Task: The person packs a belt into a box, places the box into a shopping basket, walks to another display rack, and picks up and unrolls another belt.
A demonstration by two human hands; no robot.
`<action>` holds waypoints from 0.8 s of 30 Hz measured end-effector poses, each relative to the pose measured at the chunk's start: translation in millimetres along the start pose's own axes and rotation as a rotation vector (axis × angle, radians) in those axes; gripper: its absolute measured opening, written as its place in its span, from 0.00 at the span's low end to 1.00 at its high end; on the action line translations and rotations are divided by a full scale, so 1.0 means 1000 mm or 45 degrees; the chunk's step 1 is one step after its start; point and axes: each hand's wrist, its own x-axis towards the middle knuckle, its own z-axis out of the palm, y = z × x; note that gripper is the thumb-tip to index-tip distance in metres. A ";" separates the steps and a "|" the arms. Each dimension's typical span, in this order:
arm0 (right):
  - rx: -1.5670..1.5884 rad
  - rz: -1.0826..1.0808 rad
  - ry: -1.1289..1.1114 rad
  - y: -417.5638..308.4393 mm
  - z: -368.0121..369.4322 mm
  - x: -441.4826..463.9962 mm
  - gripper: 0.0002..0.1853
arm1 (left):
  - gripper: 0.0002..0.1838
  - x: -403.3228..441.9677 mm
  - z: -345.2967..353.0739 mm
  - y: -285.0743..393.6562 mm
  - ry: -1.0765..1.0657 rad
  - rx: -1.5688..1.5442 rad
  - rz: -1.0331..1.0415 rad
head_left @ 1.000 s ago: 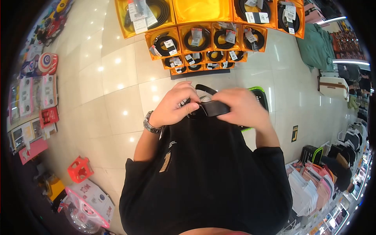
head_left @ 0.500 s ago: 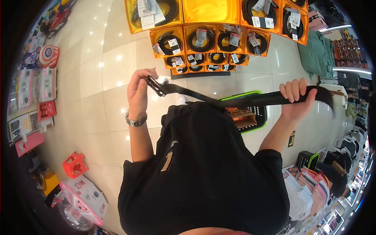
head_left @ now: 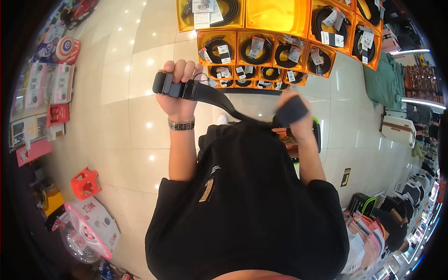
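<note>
A black belt [head_left: 218,99] stretches between my two hands in front of my chest. My left hand [head_left: 179,95] is closed around its buckle end, with the dark buckle lying across the fingers and a thin loop beside it. Farther right, my right hand [head_left: 298,119] grips the strap near its other end; this hand is blurred, and a wide dark piece of strap covers part of the fingers. The middle of the belt sags slightly above my black shirt.
Ahead stands a tiered display of orange boxes [head_left: 277,18] with coiled, tagged belts. A green-rimmed basket [head_left: 317,135] is behind my right hand. A red stool [head_left: 86,183] is at left, folded clothes [head_left: 364,233] at lower right, and a white suitcase [head_left: 397,130] at right.
The belt was bunched between my hands, then stretched wide. Since then my right hand has moved inward, and my left hand has turned and risen slightly with the buckle. The view has shifted left.
</note>
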 end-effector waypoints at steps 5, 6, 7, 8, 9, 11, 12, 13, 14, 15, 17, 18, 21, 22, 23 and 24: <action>0.568 0.375 -0.210 0.025 0.040 0.028 0.18 | 0.08 0.000 0.009 -0.007 -0.013 -0.359 -0.116; 0.651 0.473 -0.139 0.034 0.048 0.031 0.20 | 0.08 -0.001 0.010 -0.007 -0.017 -0.361 -0.107; 0.742 0.621 -0.061 0.044 0.054 0.033 0.22 | 0.08 -0.001 0.011 -0.008 -0.026 -0.390 -0.129; 0.779 0.888 0.060 0.051 0.059 0.034 0.23 | 0.08 -0.002 0.012 -0.007 -0.035 -0.418 -0.152; 0.833 1.035 0.029 0.057 0.065 0.035 0.24 | 0.09 -0.003 0.014 -0.007 -0.021 -0.426 -0.153; 1.019 1.277 -0.081 0.069 0.077 0.035 0.26 | 0.09 -0.002 0.014 -0.004 -0.038 -0.445 -0.172; 1.086 1.351 -0.093 0.075 0.083 0.032 0.27 | 0.09 -0.002 0.014 -0.002 -0.050 -0.464 -0.199; 1.242 1.329 -0.191 0.078 0.085 0.029 0.25 | 0.09 -0.002 0.013 0.000 -0.046 -0.462 -0.211; 1.401 1.304 -0.290 0.075 0.090 0.028 0.24 | 0.12 -0.003 0.012 0.001 -0.072 -0.512 -0.234; 1.408 1.299 -0.298 0.073 0.097 0.029 0.24 | 0.11 -0.004 0.012 0.004 -0.080 -0.471 -0.251; 1.255 1.120 -0.164 0.065 0.110 0.031 0.15 | 0.11 -0.006 0.011 0.009 -0.107 -0.421 -0.289; 1.268 1.112 -0.157 0.059 0.115 0.033 0.15 | 0.11 -0.008 0.011 0.012 -0.106 -0.416 -0.304; 1.049 0.942 -0.145 0.040 0.128 0.038 0.12 | 0.10 -0.013 0.004 0.018 -0.008 -0.370 -0.371; 1.054 0.924 -0.124 0.042 0.131 0.037 0.12 | 0.10 -0.014 0.002 0.019 -0.013 -0.375 -0.396; 1.075 0.823 -0.021 0.044 0.135 0.036 0.12 | 0.10 -0.015 0.000 0.020 0.028 -0.351 -0.348; 1.092 0.721 0.081 0.044 0.139 0.035 0.13 | 0.10 -0.014 -0.004 0.020 0.068 -0.328 -0.299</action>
